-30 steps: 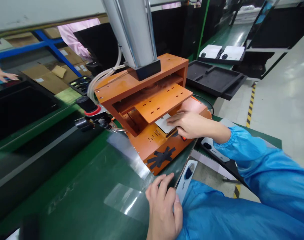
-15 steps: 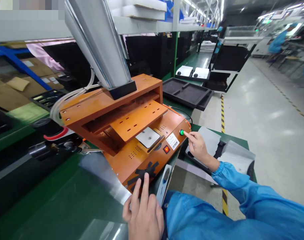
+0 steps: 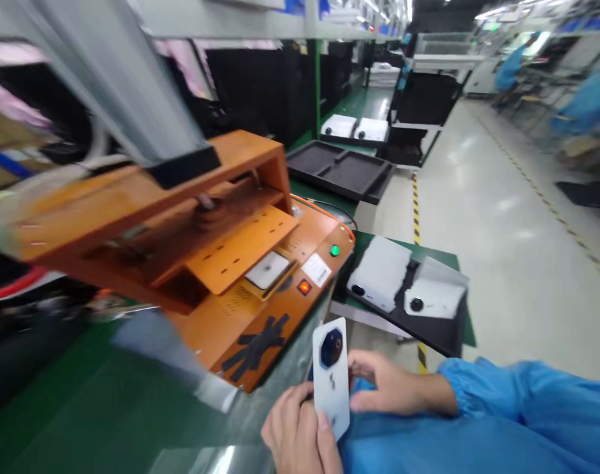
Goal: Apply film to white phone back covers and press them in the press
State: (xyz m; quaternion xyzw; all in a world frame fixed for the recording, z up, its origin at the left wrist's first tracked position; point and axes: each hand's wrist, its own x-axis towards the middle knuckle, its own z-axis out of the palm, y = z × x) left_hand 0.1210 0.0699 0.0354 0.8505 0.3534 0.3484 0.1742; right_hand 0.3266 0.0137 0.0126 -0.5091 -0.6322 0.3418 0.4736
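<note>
A white phone back panel (image 3: pixel 330 395) with a large dark round camera ring stands upright in front of me. My left hand (image 3: pixel 300 431) grips its lower part, thumb on the face and fingers along its left edge. At the panel's right edge is my right hand (image 3: pixel 396 388), with thumb and fingers apart; whether it bears on the panel is hard to tell. Left of both hands stands an orange press (image 3: pixel 274 316) with a lit green button (image 3: pixel 334 251) and a glowing red switch (image 3: pixel 304 287). A white phone-sized piece (image 3: pixel 267 270) lies in its fixture under the raised plate.
On the right, a black tray (image 3: pixel 440 334) holds white panels and clear sheets. Empty dark trays (image 3: pixel 339 168) lie behind the press, with another tray of white panels (image 3: pixel 371 129) beyond. A plastic sheet (image 3: pixel 171 359) rests on the green bench. People in blue work farther back.
My right hand has left the green button and come down beside the panel. My left hand now holds the panel up, its face toward me. The view has shifted right.
</note>
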